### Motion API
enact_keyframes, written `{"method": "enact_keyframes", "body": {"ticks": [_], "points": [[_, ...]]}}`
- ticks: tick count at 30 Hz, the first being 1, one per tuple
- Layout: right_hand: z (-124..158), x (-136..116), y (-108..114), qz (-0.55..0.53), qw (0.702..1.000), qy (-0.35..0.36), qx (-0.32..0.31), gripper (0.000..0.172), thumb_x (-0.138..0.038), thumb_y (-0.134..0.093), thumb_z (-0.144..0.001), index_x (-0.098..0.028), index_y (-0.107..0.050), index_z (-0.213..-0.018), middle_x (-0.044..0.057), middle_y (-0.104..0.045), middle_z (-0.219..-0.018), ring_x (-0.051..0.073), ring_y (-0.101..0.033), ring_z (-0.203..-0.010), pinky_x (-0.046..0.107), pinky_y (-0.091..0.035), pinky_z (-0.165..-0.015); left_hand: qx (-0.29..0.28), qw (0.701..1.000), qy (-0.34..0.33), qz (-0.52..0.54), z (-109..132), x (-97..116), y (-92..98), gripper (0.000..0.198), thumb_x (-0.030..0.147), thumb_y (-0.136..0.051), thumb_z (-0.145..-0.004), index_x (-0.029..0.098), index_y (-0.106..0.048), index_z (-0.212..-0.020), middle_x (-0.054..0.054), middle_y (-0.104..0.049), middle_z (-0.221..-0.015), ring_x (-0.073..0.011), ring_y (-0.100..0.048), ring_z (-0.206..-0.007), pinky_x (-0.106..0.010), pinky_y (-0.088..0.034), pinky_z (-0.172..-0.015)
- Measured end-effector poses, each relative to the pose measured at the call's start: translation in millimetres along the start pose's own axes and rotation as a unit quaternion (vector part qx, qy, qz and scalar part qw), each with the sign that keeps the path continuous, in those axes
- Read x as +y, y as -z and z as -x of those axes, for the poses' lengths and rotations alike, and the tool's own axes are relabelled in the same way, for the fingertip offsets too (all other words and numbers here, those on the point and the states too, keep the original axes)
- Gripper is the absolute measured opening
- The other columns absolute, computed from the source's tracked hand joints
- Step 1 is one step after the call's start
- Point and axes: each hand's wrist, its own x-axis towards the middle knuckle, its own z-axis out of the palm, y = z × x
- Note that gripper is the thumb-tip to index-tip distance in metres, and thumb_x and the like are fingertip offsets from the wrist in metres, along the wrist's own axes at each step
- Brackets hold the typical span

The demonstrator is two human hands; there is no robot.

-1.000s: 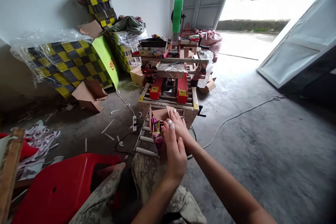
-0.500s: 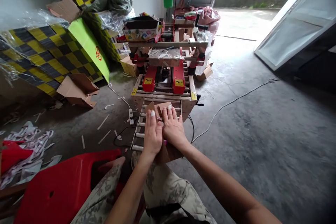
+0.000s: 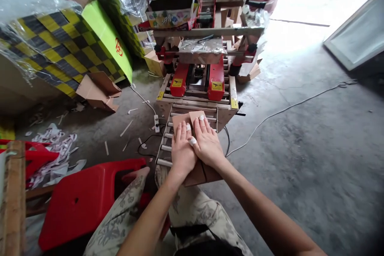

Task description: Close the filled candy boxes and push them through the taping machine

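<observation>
A brown cardboard box (image 3: 196, 174) rests on the near end of the roller conveyor (image 3: 166, 155), its top flaps folded down flat with a narrow gap between them. My left hand (image 3: 183, 148) lies palm down on the left flap, fingers stretched forward. On the right flap my right hand (image 3: 207, 140) presses flat, its thumb reaching across to the left hand. White tape wraps some fingertips. Just past the box stands a carton-sealing machine with two red side belts (image 3: 216, 82). What is inside the box is hidden.
A red plastic stool (image 3: 81, 200) stands at the left, near paper scraps (image 3: 54, 156). Checkered yellow-and-black cartons (image 3: 57, 52) are stacked behind an open cardboard box (image 3: 97, 92). A white cable (image 3: 270, 115) runs over the floor at right. A power strip (image 3: 156, 123) lies beside the conveyor.
The box flaps, partly raised before, now lie flat under my hands. My right thumb has moved over toward my left hand. The view has tilted down and turned slightly left.
</observation>
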Motion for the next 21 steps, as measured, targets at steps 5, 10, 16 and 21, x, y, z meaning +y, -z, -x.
{"method": "enact_keyframes", "body": {"ticks": [5, 10, 16, 21], "points": [[-7, -4, 1, 0.039, 0.999, 0.008, -0.013, 0.068, -0.049, -0.029, -0.094, -0.005, -0.019, -0.145, 0.017, -0.009, -0.151, 0.027, -0.003, -0.140, 0.043, -0.025, -0.107, -0.003, 0.985, -0.053, 0.166, -3, -24, -0.7, 0.049, 0.021, -0.030, -0.092, 0.015, -0.037, -0.140, -0.007, -0.026, -0.149, -0.0198, -0.014, -0.140, -0.044, -0.013, -0.115], [6, -5, 4, 0.046, 0.998, 0.025, -0.036, 0.066, -0.046, -0.027, -0.094, -0.005, -0.018, -0.145, 0.017, -0.009, -0.151, 0.027, -0.004, -0.140, 0.050, -0.021, -0.106, 0.003, 0.980, -0.001, 0.198, -9, -20, -4.7, 0.048, 0.018, -0.038, -0.089, 0.018, -0.044, -0.136, -0.007, -0.029, -0.147, -0.0224, -0.014, -0.140, -0.048, -0.008, -0.114], [72, -2, 6, 0.044, 0.985, 0.163, -0.048, 0.108, -0.064, -0.059, -0.067, -0.010, -0.010, -0.147, 0.020, -0.004, -0.150, 0.036, 0.001, -0.138, 0.064, -0.014, -0.101, -0.017, 0.956, 0.026, 0.291, -23, -21, -3.1, 0.055, 0.006, -0.046, -0.077, 0.019, -0.051, -0.130, -0.007, -0.036, -0.143, -0.0218, -0.018, -0.139, -0.047, -0.010, -0.115], [65, -9, -4, 0.082, 0.987, 0.132, -0.030, 0.105, -0.045, -0.068, -0.063, -0.014, -0.013, -0.147, 0.017, -0.005, -0.151, 0.034, -0.002, -0.138, 0.063, -0.014, -0.101, 0.068, 0.883, 0.044, 0.462, -23, -32, -1.9, 0.047, 0.015, -0.046, -0.081, 0.016, -0.052, -0.128, -0.009, -0.042, -0.140, -0.0210, -0.031, -0.134, -0.040, -0.022, -0.114]]}}
